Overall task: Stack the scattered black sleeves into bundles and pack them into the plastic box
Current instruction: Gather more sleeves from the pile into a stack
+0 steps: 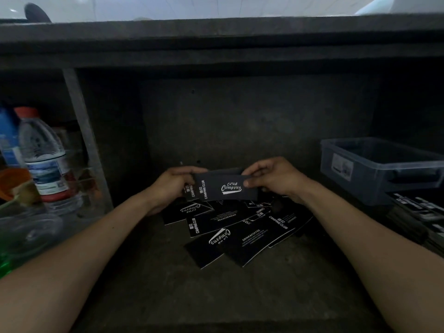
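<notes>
Black printed sleeves are held as a small bundle [223, 187] just above the shelf floor [168, 284], near the middle of the scene. It is gripped at both ends: the fingers of the left hand [171, 183] are curled round its left end, and its right end is pinched between thumb and fingers of the right hand [276, 179].

The step in hand is judged to be squaring the bundle. Two copies of the side print are seen side by side at the left end, so the front sleeve appears offset. It would best be slid flush and the edges evened before more are added, with the grip kept light so the card is not creased.

Below the bundle, loose sleeves [240, 231] are spread overlapping at mixed angles, some turned the other way up, so each would need to be turned to match.

The plastic box [365, 183] stands at the far right, well apart from the bundle. Just in front of it lie stacked sleeves [418, 212], which must be cleared on the way. At the left, beyond an upright post [84, 131], a water bottle [45, 159] stands out of the way.
</notes>
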A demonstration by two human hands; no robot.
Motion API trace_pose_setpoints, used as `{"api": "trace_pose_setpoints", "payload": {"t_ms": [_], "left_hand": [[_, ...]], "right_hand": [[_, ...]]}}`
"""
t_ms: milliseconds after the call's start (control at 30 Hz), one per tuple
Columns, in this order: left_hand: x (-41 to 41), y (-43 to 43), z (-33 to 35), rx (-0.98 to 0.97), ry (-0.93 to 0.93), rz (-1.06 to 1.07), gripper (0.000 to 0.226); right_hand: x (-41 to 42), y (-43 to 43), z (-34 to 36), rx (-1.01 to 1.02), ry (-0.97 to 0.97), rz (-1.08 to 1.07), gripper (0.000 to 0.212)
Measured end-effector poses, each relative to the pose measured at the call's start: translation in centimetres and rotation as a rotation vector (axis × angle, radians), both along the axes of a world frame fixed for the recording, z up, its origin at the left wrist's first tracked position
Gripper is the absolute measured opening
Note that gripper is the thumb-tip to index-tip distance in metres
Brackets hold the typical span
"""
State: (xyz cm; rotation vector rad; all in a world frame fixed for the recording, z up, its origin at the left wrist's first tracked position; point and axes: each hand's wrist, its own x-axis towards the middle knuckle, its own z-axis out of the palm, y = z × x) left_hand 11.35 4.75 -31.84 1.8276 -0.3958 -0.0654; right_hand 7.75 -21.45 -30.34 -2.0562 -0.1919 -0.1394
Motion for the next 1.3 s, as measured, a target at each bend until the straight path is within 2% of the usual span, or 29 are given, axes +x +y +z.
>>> {"api": "trace_pose_setpoints", "payload": {"t_ms": [67, 133, 167, 200, 300, 367, 533, 600, 733, 833, 900, 1033, 1133, 1200, 1300], "left_hand": [[-0.3, -0.4, 0.0, -0.022, 0.008, -0.04, 0.035], [-0.5, -0.5, -0.4, 0.099, -0.105, -0.045, 0.024], [-0.3, -0.5, -0.7, 0.153, -0.181, -0.035, 0.027], [-0.1, -0.4, -0.9, 0.164, -0.24, -0.011, 0.032], [0.4, 0.0, -0.6, 0.039, -0.347, 0.133, 0.038], [1.1, 0.4, -0.5, -0.021, -0.331, 0.175, 0.042], [2.1, 1.0, -1.7, 0.129, -0.217, 0.112, 0.051], [2.0, 1.0, -1.5, 0.113, -0.227, 0.13, 0.049], [2.0, 0.8, -1.3, 0.054, -0.228, 0.161, 0.049], [1.9, 0.8, -1.2, -0.007, -0.221, 0.187, 0.049], [1.8, 0.7, -1.1, -0.03, -0.205, 0.176, 0.048], [0.6, -0.2, -1.0, -0.041, -0.131, 0.027, 0.032], [-0.3, -0.8, -1.0, 0.057, -0.217, -0.042, 0.036], [-0.1, -0.8, -1.3, 0.09, -0.298, 0.011, 0.035], [0.9, -0.1, -1.1, 0.048, -0.319, 0.161, 0.036]], "right_hand": [[0.4, 0.5, -0.6, 0.03, -0.1, -0.089, 0.021], [0.9, 0.7, -1.0, 0.063, -0.149, -0.159, 0.029], [0.9, 0.7, -1.0, 0.063, -0.154, -0.202, 0.034], [0.9, 0.5, -0.8, 0.002, -0.136, -0.252, 0.038], [-0.5, 0.0, 0.3, -0.471, 0.087, -0.288, 0.054], [-1.2, 0.0, 0.8, -0.607, 0.193, -0.255, 0.056], [-0.9, -0.6, 1.0, -0.463, 0.193, -0.274, 0.051], [-0.3, -1.3, 0.8, -0.355, 0.155, -0.329, 0.048], [0.8, -2.5, 0.9, -0.128, 0.082, -0.415, 0.027], [0.1, -2.7, 1.7, 0.103, 0.06, -0.393, 0.028], [-0.2, -2.7, 1.9, 0.176, 0.044, -0.359, 0.029], [0.0, -0.8, 0.5, 0.138, -0.018, -0.209, 0.029], [1.0, 0.8, -0.6, 0.09, -0.127, -0.176, 0.032], [1.8, 0.6, -0.7, 0.067, -0.181, -0.203, 0.035], [2.3, -0.9, -0.8, -0.251, -0.092, -0.224, 0.044]]}}
